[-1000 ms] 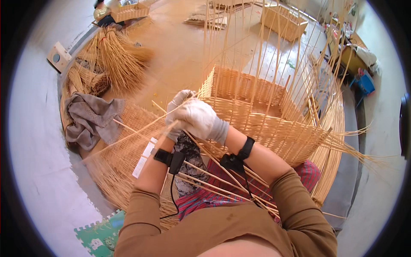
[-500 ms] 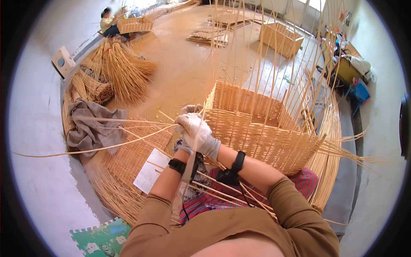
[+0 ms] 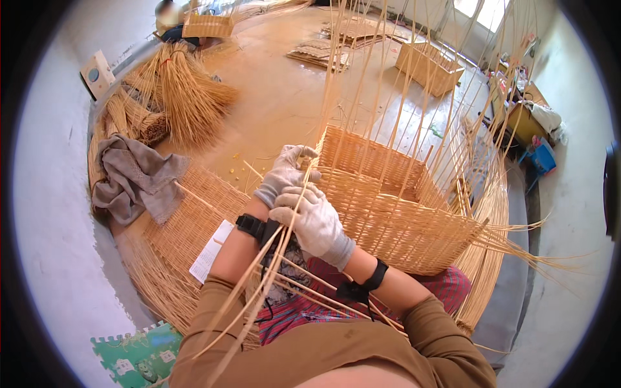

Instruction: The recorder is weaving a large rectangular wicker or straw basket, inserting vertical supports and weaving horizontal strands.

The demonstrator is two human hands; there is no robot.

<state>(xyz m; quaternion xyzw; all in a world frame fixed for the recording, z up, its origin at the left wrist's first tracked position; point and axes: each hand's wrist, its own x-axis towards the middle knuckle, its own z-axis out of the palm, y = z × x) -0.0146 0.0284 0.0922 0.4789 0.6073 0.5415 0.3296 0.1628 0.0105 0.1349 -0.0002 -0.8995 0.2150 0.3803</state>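
Head view: gloved right hand (image 3: 317,223), grip curls around wicker strands (image 3: 284,238). Gloved left hand (image 3: 282,176), fingers bend beside corner of woven basket (image 3: 401,226); its hold cannot be told.

strands (image 3: 277,257), blurry at lower ends

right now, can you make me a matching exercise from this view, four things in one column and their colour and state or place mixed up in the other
Things:
1. right hand
2. nearest basket
3. cloth
4. foam mat

Descriptions:
A. grey, crumpled
B. green, at the lower left of the picture
C. off-white, gloved
D. tan, woven, open-topped

Right pairs: 1-C, 2-D, 3-A, 4-B
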